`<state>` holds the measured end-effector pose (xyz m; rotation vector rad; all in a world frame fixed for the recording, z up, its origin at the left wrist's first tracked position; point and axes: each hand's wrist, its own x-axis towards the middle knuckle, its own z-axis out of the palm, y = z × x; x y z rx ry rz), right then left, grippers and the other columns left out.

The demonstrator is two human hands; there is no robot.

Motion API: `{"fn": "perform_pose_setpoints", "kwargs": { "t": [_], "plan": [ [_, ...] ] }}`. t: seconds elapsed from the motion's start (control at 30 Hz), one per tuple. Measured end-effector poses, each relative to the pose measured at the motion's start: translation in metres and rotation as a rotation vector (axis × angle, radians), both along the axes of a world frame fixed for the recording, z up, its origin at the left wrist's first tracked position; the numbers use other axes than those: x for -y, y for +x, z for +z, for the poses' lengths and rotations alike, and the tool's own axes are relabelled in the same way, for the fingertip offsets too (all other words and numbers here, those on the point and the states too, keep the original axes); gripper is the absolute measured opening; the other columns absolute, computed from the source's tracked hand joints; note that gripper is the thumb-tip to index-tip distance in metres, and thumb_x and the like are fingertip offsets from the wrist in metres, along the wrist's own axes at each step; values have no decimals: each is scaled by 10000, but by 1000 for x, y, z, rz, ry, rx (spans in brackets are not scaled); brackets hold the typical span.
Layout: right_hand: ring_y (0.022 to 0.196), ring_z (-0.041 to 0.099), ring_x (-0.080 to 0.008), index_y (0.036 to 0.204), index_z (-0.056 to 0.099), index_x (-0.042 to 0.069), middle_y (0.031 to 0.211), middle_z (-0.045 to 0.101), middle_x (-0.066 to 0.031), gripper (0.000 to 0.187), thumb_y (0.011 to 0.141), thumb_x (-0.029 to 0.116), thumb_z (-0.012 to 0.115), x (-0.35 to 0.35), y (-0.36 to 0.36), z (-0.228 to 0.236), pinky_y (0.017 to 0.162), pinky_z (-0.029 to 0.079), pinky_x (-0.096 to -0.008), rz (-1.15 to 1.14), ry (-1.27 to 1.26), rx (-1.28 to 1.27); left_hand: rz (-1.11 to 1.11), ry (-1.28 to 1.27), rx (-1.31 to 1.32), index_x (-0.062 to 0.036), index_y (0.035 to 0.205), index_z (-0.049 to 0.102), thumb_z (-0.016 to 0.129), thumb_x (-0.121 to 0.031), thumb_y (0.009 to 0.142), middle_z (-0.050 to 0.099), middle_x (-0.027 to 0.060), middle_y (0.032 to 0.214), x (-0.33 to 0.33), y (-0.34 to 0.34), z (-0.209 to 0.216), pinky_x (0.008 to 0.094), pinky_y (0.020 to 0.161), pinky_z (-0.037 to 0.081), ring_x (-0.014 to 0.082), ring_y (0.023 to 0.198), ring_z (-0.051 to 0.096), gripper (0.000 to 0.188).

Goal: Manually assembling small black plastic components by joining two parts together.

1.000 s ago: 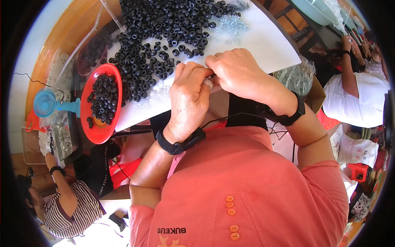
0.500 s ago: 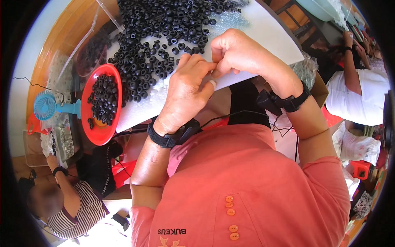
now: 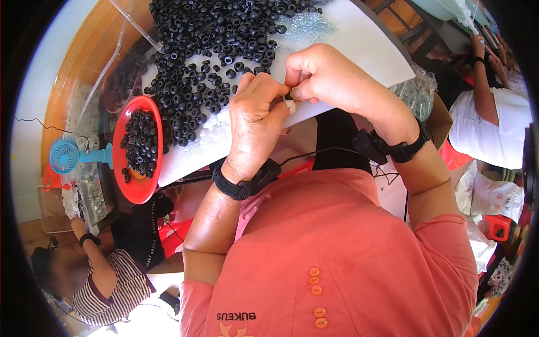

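Observation:
Over the table's near edge, my left hand [image 3: 254,106] and my right hand [image 3: 324,78] meet, thumbs and fingers pinched together. Something small and dark shows between the fingertips, too covered to name. A small white piece [image 3: 290,105] sits at my left thumb; whether it is held or worn I cannot tell. Just beyond my hands spreads a heap of small black round pieces with holes [image 3: 216,28]. Left of them, a red plate [image 3: 158,163] holds more black pieces [image 3: 140,140]. Small whitish translucent pieces [image 3: 216,135] lie beside my left hand.
Tiny clear bits [image 3: 309,27] lie on the white tabletop [image 3: 365,42] at the far side. A blue fan [image 3: 64,154] stands left of the plate. A clear plastic bag [image 3: 418,92] is by the right corner. Co-workers sit at lower left [image 3: 112,286] and far right [image 3: 488,126].
My hands stay pinched together; my left hand has turned slightly and its fingers have drawn in closer to my right. The whole view has shifted a little. The heap looks the same.

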<state>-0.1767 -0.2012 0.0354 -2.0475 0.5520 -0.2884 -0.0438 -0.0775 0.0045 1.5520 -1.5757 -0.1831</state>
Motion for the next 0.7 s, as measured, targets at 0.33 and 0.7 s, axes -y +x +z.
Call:
{"fn": "perform_pose_setpoints", "kwargs": {
  "t": [0.33, 0.7],
  "plan": [
    [581, 514, -90, 735, 540, 6, 614, 549, -31, 104, 753, -50, 625, -8, -6, -3, 527, 394, -261, -85, 9, 99, -28, -2, -70, -31, 871, 675, 669, 56, 739, 579, 53, 771, -2, 0, 1, 330, 695, 426, 220, 770, 486, 159],
    [577, 483, -85, 733, 518, 18, 611, 536, -24, 116, 742, -44, 615, 2, -3, -7, 524, 383, -264, 15, -12, 122, 8, 53, -92, -19, 887, 676, 660, 42, 762, 568, 38, 766, -1, 1, 0, 292, 711, 400, 187, 773, 461, 140]
  ]
}}
